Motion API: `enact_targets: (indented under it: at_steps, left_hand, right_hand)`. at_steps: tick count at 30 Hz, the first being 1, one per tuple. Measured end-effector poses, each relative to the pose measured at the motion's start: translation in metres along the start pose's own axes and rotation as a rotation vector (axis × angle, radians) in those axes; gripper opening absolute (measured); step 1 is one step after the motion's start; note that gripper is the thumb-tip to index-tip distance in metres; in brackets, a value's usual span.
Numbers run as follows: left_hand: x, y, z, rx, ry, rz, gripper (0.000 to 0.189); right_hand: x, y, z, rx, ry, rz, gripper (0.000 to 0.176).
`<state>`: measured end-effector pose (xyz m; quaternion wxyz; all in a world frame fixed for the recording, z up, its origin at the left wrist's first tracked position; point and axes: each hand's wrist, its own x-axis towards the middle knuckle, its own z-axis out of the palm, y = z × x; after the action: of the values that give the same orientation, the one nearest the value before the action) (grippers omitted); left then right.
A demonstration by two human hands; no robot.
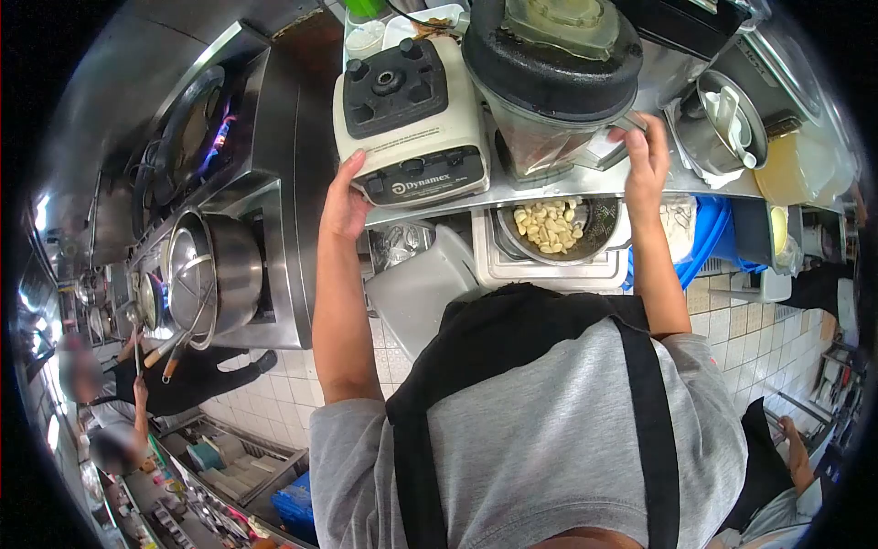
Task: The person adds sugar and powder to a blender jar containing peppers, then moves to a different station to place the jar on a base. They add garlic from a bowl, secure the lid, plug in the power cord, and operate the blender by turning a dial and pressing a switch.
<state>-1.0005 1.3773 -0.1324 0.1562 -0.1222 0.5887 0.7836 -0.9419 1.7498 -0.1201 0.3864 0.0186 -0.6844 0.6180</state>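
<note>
On the metal counter stands a cream blender base (402, 123) marked Dynamex, with its black jar seat bare on top. My left hand (346, 203) grips its near left corner, the fingers partly hidden behind it. Right beside the base stands a large clear blender jar (540, 137) with a black lid (553, 78). My right hand (646, 160) is closed round the jar's handle. The jar's contents are hard to make out. Below the counter edge, a pan (599, 233) holds peeled garlic cloves (549, 225).
A steel pot (233, 270) with strainers sits on the stove at left, near a pan over a lit flame (219, 142). At right stand a metal container (750, 123) with utensils and a tub of yellowish liquid (800, 165). Other people work at left and lower right.
</note>
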Motion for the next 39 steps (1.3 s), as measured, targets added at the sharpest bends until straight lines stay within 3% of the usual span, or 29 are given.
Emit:
enact_targets:
  at_steps: [1, 3, 5, 6, 7, 8, 9, 10, 11, 13, 14, 21, 23, 28, 33, 37, 39]
  left_hand:
    - [0.002, -0.001, -0.002, -0.009, -0.003, 0.018, 0.064]
    - [0.005, -0.003, -0.003, -0.02, -0.018, 0.019, 0.062]
    - [0.008, -0.006, -0.007, -0.031, 0.004, 0.058, 0.062]
    - [0.009, -0.006, -0.009, -0.043, 0.001, 0.047, 0.061]
    - [0.009, -0.007, -0.008, -0.031, -0.011, 0.044, 0.061]
    - [0.009, -0.008, -0.006, -0.046, -0.006, 0.09, 0.061]
    - [0.01, -0.01, -0.006, -0.063, 0.002, 0.135, 0.062]
    - [0.012, -0.012, -0.007, -0.124, 0.019, 0.176, 0.047]
    - [0.012, -0.012, -0.006, -0.118, 0.013, 0.175, 0.047]
    - [0.009, -0.011, -0.004, -0.139, 0.005, 0.191, 0.046]
    - [0.009, -0.01, -0.004, -0.137, -0.001, 0.195, 0.047]
    - [0.012, -0.011, -0.023, -0.202, -0.103, 0.151, 0.049]
    - [0.012, -0.011, -0.035, -0.287, -0.115, 0.141, 0.051]
    - [0.01, -0.015, -0.054, -0.343, -0.093, 0.145, 0.054]
    - [0.012, -0.017, -0.061, -0.412, -0.191, 0.178, 0.059]
    - [0.016, -0.015, -0.061, -0.393, -0.129, 0.151, 0.062]
    - [0.018, -0.015, -0.06, -0.302, -0.106, 0.137, 0.059]
  right_hand:
    - [-0.006, -0.001, -0.007, -0.004, 0.01, 0.0, 0.021]
    - [-0.023, 0.001, -0.026, -0.127, 0.226, -0.142, 0.014]
    - [-0.062, -0.005, -0.031, -0.265, -0.111, -0.005, 0.011]
    - [-0.082, -0.001, -0.017, -0.198, -0.37, 0.039, 0.015]
    - [-0.086, -0.029, 0.011, -0.34, -0.531, 0.157, 0.023]
    - [-0.086, -0.045, 0.033, -0.184, -0.733, 0.519, 0.039]
    - [-0.099, -0.03, 0.052, -0.216, -0.711, 0.386, 0.048]
    - [-0.109, -0.009, 0.069, -0.249, -0.69, 0.253, 0.057]
    - [-0.108, -0.001, 0.08, -0.248, -0.681, 0.255, 0.057]
    - [-0.102, 0.009, 0.097, -0.127, -0.61, 0.501, 0.069]
    - [-0.099, 0.009, 0.101, -0.143, -0.596, 0.487, 0.07]
    - [-0.103, 0.014, 0.104, -0.034, -0.469, 0.378, 0.069]
    - [-0.102, 0.012, 0.112, 0.054, -0.44, 0.338, 0.06]
    - [-0.098, 0.019, 0.146, 0.371, -0.183, 0.516, 0.03]
    - [-0.089, 0.026, 0.161, 0.396, -0.157, 0.554, 0.032]
    - [-0.078, 0.043, 0.17, 0.357, -0.102, 0.61, 0.039]
    - [-0.072, 0.043, 0.169, 0.103, -0.144, 0.602, 0.047]
